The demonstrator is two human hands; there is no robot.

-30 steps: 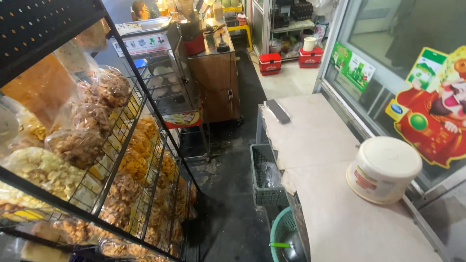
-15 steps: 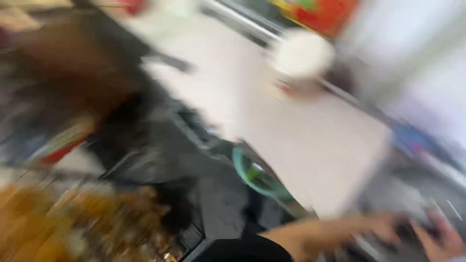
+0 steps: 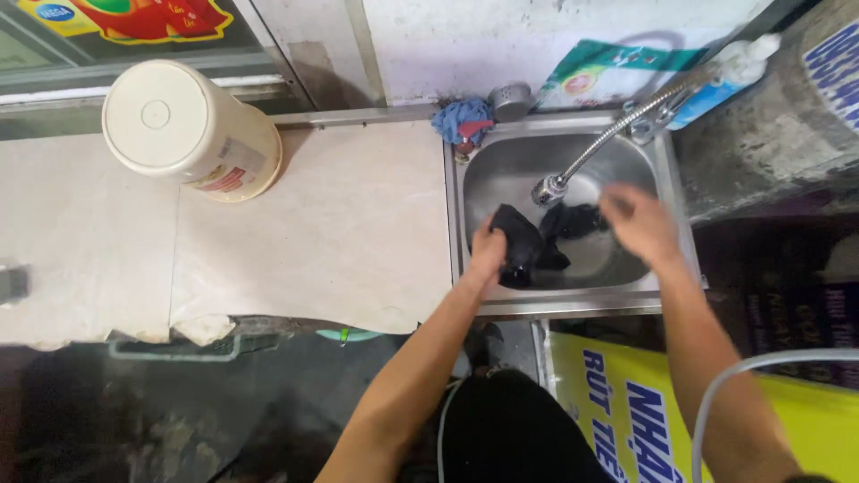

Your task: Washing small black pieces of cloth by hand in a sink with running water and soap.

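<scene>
Both hands work inside a small steel sink (image 3: 644,170) set at the right end of the table (image 3: 313,233). The left hand (image 3: 489,250) is closed on a black cloth (image 3: 523,246), gripping it at the sink's left wall, near the front rim. The cloth lies bunched across the sink floor, from the left wall toward the middle, below the tap outlet. The right hand (image 3: 637,224) is over the right half of the basin, just beside the far end of the cloth; it is motion-blurred, so whether it is open or closed cannot be told.

A flexible metal tap (image 3: 595,148) runs from the sink's rear right corner down to the basin centre. A blue rag (image 3: 461,121) sits on the rear left corner of the sink rim, with a small metal cup (image 3: 512,100) just beside it. A cream-coloured round container (image 3: 188,130) with a lid stands near the rear edge of the table, well apart from the sink. A green basket (image 3: 174,347) shows below the table's front edge.
</scene>
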